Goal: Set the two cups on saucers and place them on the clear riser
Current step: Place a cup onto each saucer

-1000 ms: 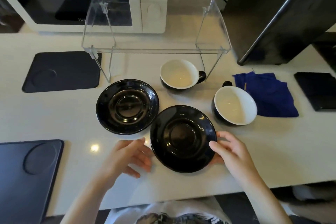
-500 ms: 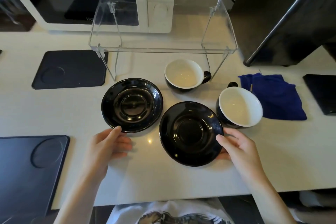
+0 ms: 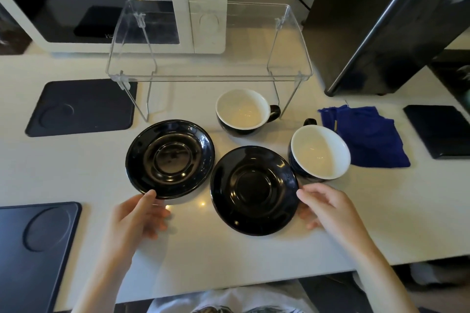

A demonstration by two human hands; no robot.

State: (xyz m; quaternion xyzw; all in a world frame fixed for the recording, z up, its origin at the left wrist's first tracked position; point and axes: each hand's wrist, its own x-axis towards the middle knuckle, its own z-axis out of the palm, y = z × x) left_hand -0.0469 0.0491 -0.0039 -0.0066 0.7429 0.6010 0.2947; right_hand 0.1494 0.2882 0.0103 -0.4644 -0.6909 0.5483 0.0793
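Note:
Two black saucers lie side by side on the pale counter: the left saucer and the right saucer. My left hand touches the near rim of the left saucer with its thumb, fingers apart. My right hand pinches the right rim of the right saucer, thumb on top and fingers under the edge. Two black cups with white insides stand empty on the counter: one cup under the front edge of the clear riser, the other cup just right of the right saucer. Nothing stands on the riser.
A white microwave stands behind the riser and a black appliance at the back right. A folded blue cloth lies right of the cups. Dark mats lie at left, near left and far right.
My left hand has moved left and forward from beside the right saucer to the near rim of the left saucer. My right hand has stayed on the right saucer's rim.

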